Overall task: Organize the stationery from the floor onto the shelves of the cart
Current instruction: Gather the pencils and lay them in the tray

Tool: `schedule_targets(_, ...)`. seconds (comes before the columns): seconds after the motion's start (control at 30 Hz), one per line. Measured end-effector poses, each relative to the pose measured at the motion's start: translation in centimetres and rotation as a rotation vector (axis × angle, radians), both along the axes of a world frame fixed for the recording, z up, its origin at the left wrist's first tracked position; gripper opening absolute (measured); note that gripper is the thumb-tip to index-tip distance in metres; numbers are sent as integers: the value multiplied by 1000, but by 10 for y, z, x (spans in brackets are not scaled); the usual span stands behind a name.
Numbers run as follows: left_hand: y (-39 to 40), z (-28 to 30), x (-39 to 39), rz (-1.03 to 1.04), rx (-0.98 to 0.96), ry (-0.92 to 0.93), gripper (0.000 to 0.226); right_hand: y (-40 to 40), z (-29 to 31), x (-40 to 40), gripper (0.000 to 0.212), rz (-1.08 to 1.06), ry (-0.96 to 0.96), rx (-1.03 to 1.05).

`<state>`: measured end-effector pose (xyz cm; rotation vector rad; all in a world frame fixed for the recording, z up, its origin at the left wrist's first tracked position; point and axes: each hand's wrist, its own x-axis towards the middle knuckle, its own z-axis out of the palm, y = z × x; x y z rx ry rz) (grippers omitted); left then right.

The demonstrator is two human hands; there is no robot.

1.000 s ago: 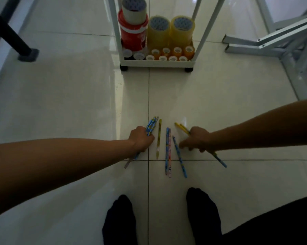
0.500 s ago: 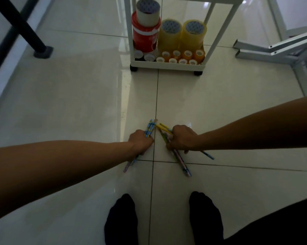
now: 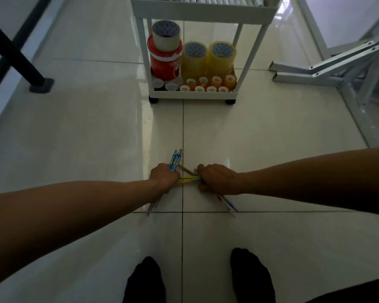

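Low over the tiled floor, my left hand (image 3: 165, 177) grips a bundle of blue patterned pencils (image 3: 175, 160) whose tips point toward the cart. My right hand (image 3: 217, 179) holds several more pencils; yellow ones (image 3: 189, 179) stick out leftward between the two hands and other ends trail behind it (image 3: 229, 204). The hands nearly touch. Straight ahead stands the white cart (image 3: 195, 96). Its bottom shelf carries a red tape stack (image 3: 164, 60), two big yellow tape rolls (image 3: 207, 57) and several small rolls (image 3: 208, 85).
A black table leg (image 3: 20, 57) stands at the far left. A grey metal frame (image 3: 337, 71) lies at the right. My two feet in dark socks (image 3: 197, 278) are at the bottom. The cart's upper shelf (image 3: 206, 12) holds rolled white items.
My right hand has swept the scattered pencils leftward into a bunch and met the left hand. The view has shifted, so the cart appears lower in frame.
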<state>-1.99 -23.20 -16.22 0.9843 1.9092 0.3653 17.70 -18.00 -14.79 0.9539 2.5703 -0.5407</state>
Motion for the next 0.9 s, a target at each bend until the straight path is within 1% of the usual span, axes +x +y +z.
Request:
schedule_targets(0.17, 7, -5, 2, 44, -17, -6, 26, -9, -18, -4, 40, -83, 72, 205)
schedule_targets(0.27, 19, -5, -3, 102, 21, 7, 34, -12, -26, -12, 37, -249, 166, 225)
schedule_targets(0.33, 30, -4, -8, 176, 75, -10, 36, -11, -30, -18, 37, -385, 213, 185)
schedule_targets(0.43, 51, 2, -10, 307, 180, -88, 41, -3, -33, -26, 33, -574, 275, 66)
schedule_targets(0.5, 62, 9, -8, 378, 230, -157, 51, 8, -26, -30, 27, -758, 339, -49)
schedule_targets(0.53, 65, 13, -6, 393, 234, -203, 58, 15, -20, -33, 26, -877, 412, -167)
schedule_targets(0.6, 66, 21, 2, 388, 201, -290, 74, 23, -5, -42, 18, -1086, 648, -516)
schedule_targets(0.63, 66, 23, 6, 374, 180, -319, 80, 26, 2, -47, 13, -1139, 766, -675)
schedule_targets(0.67, 67, 23, 10, 357, 162, -331, 84, 28, 9, -51, 9, -1165, 844, -772)
schedule_targets(0.77, 67, 18, 19, 336, 114, -305, 90, 25, 20, -65, 19, -1210, 895, -807)
schedule_targets(0.83, 64, 13, 23, 339, 74, -292, 84, 15, 21, -79, 28, -1257, 906, -872)
schedule_targets(0.9, 58, 10, 28, 381, 58, -348, 74, 7, 19, -91, 39, -1357, 913, -922)
